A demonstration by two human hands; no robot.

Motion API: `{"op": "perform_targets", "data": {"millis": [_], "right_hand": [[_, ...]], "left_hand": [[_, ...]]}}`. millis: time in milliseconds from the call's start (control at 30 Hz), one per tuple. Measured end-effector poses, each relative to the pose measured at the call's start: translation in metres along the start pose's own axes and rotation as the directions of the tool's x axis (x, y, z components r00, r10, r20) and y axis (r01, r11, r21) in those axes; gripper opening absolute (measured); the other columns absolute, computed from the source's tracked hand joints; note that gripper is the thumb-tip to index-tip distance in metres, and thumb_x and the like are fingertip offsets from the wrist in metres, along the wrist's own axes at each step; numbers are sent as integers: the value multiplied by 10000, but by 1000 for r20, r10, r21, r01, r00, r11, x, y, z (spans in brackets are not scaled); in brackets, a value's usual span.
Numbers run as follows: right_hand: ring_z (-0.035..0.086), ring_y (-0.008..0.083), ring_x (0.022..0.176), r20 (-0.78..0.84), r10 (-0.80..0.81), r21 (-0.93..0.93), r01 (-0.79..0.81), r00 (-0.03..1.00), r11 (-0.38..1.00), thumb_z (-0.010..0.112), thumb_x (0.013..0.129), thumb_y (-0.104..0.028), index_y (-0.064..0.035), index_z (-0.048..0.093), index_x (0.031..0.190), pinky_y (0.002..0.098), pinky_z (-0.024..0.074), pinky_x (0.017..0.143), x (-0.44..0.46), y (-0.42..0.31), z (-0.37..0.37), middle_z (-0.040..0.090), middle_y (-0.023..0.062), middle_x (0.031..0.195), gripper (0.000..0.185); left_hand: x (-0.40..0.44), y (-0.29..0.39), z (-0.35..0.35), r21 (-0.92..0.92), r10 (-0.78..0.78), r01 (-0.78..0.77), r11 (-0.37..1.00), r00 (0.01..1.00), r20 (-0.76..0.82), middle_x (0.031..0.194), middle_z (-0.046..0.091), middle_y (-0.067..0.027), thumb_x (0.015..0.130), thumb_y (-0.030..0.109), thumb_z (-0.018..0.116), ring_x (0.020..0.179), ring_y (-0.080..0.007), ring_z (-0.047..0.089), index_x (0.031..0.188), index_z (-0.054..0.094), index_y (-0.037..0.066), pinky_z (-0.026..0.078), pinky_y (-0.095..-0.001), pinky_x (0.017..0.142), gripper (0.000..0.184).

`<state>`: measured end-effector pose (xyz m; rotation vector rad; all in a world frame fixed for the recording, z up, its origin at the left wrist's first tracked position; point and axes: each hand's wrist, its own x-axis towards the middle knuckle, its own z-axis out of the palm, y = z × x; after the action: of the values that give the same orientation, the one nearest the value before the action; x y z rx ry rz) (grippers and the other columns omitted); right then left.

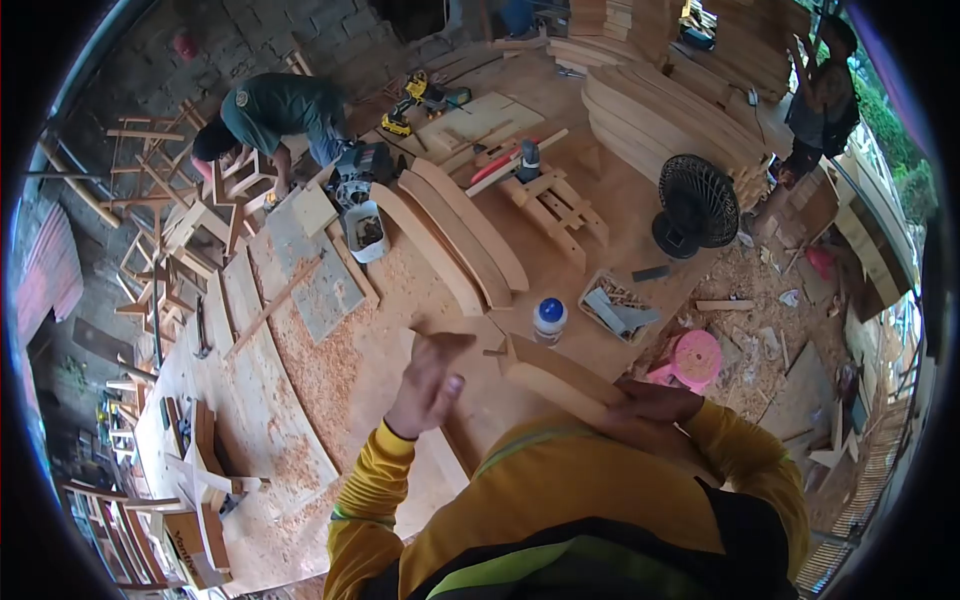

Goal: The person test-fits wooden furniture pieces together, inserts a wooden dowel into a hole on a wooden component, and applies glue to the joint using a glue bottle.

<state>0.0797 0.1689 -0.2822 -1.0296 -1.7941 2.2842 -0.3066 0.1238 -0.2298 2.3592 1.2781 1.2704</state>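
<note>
A curved wooden piece [560,378] lies close to my body, at the near edge of the worktable [385,345]. My right hand [655,402] grips its right end, with some of the fingers hidden behind the wood. To the left of this piece, my left hand [430,385] is raised over the table, thumb apart from the fingers and nothing visible in it. Below that hand a pale straight board [447,455] runs toward me. A jar with a blue lid [549,315] stands just beyond the curved piece.
Long curved boards [440,235] lie ahead, near a white container [367,235]. A black fan [695,205], a tray of scraps [617,305] and a pink stool [692,360] are to the right. A co-worker [285,115] bends over chair frames; another person [825,95] stands far right.
</note>
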Motion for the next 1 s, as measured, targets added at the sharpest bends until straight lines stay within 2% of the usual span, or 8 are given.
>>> {"op": "perform_targets", "data": {"millis": [267, 367, 467, 600, 700, 833, 967, 1000], "right_hand": [[551, 151, 1201, 149, 75, -64, -66, 986, 996, 668, 970, -450, -5, 505, 1435, 320, 457, 1029, -21, -12, 22, 607, 91, 1323, 664], [595, 155, 1131, 267, 53, 0, -55, 962, 999, 683, 949, -495, 4, 556, 1374, 315, 493, 975, -19, 4, 22, 656, 84, 1230, 667], [641, 165, 1036, 148, -7, -90, 20, 989, 996, 688, 926, -548, 6, 587, 1331, 317, 518, 909, -30, 7, 30, 693, 101, 1140, 694], [688, 241, 1002, 112, -53, -246, 79, 992, 966, 668, 916, -589, 10, 566, 1332, 349, 529, 902, -45, 2, 40, 710, 173, 1104, 736], [703, 348, 1003, -56, 60, -387, -77, 997, 919, 648, 900, -626, -6, 537, 1352, 400, 542, 895, -75, -22, 53, 708, 226, 1074, 776], [679, 403, 1030, -204, -3, -498, -101, 979, 861, 676, 874, -602, -27, 511, 1389, 433, 543, 893, -99, -35, 57, 691, 249, 1112, 790], [689, 365, 1019, -228, 36, -546, -158, 973, 823, 735, 874, -505, -15, 529, 1377, 394, 549, 887, -117, -53, 39, 679, 245, 1144, 732], [692, 361, 1009, -223, 72, -551, -186, 972, 813, 734, 876, -500, -16, 537, 1370, 386, 554, 881, -121, -54, 31, 680, 240, 1146, 719]], "left_hand": [[12, 39, 8, 337, 195, -319, 886, 915, 353, 958, 636, -112, 829, 43, 701, 876, -276, 643, 1019, 667, 41, 555, -370, 712, 194], [21, 41, 5, 253, 128, -317, 914, 818, 561, 846, 634, -66, 784, 33, 713, 761, -247, 632, 923, 649, 64, 535, -378, 646, 157], [19, 44, 11, 152, 173, -305, 940, 812, 557, 740, 608, -52, 790, 29, 689, 641, -230, 581, 848, 627, 68, 491, -358, 570, 94], [3, 49, 20, 90, 94, -159, 983, 862, 497, 686, 586, -81, 837, 7, 641, 564, -254, 559, 804, 621, 50, 465, -373, 523, 58], [-20, 55, 32, 86, -10, -27, 996, 917, 399, 658, 566, -107, 883, 23, 622, 539, -290, 563, 787, 615, 39, 448, -406, 493, 98], [-17, 82, 47, -34, -505, 564, 825, 764, 401, 596, 517, -138, 975, 74, 589, 473, -239, 468, 775, 578, 0, 394, -364, 480, 214], [-6, 86, 66, -181, -514, 622, 761, 750, 417, 596, 534, -112, 941, 50, 618, 482, -224, 469, 762, 590, 2, 393, -342, 488, 187], [5, 91, 69, -145, -376, 449, 882, 855, 358, 607, 550, -104, 906, 35, 636, 496, -231, 491, 762, 601, 10, 406, -350, 489, 150]]}}
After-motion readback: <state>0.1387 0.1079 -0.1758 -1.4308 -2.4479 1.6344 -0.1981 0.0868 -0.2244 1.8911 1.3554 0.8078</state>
